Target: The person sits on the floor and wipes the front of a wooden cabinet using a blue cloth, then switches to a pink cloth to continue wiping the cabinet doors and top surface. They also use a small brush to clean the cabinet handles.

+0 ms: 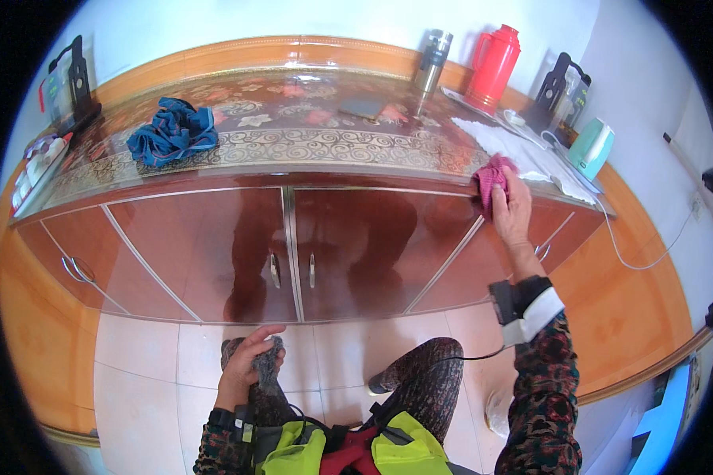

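My right hand point(516, 210) is closed around a crumpled pink cloth point(491, 178). It presses the cloth on the front edge of the cabinet point(348, 229), right of the middle, just below the countertop. Low over my left leg, my left hand point(244, 364) holds a grey, fuzzy scouring pad point(268, 366) that looks like steel wool. The cabinet has glossy reddish-brown doors with small metal handles. A patterned, shiny cover point(293, 142) lies over its top. Near my right hand, a white cloth point(523, 150) is spread on the counter.
A crumpled blue cloth point(173, 136) lies on the counter's left part. At the back right stand a metal flask point(433, 63), a red thermos point(495, 67) and a black-framed holder point(554, 99). A mint-green kettle point(592, 146) trails a white cord point(622, 257). A tray point(43, 178) sits far left.
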The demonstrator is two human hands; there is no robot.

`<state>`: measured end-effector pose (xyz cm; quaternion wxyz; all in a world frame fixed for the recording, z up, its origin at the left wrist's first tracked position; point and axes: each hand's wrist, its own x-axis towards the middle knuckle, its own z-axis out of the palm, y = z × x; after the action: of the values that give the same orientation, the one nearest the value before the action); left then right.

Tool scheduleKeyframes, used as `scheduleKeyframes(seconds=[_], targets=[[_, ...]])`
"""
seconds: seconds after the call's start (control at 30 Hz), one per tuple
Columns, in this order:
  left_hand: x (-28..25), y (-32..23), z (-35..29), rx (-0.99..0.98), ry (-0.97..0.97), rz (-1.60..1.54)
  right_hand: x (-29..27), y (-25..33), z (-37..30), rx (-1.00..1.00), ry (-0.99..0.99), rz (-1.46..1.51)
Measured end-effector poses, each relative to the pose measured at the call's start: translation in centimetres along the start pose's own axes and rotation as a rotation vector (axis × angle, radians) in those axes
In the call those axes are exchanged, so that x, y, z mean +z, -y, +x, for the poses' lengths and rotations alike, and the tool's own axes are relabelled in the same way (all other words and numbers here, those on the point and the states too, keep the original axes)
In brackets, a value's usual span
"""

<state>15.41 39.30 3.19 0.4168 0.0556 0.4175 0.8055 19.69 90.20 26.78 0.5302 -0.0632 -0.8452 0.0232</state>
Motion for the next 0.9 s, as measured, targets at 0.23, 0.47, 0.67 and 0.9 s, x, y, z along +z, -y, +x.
scheduleKeyframes(seconds=[0.23,0.47,0.67,0.9], targets=[[0.1,-0.9,-0.4,0.021,0.015,-0.020,2.8,9.9,1.7,-0.215,0.081,0.220],[0.5,-0.2,1.0,-0.032,0.034,0.027,7.3,25.5,2.6,-0.362,0.078,0.555],[1.0,0.1,0.4,-0.048,-0.012,0.052,7.2,24.4,3.1,-0.296,0.182,0.464],[-0.4,-0.1,-2.1,0.062,-0.060,0.048,1.8,12.5,5.1,0.042,0.406,0.036]])
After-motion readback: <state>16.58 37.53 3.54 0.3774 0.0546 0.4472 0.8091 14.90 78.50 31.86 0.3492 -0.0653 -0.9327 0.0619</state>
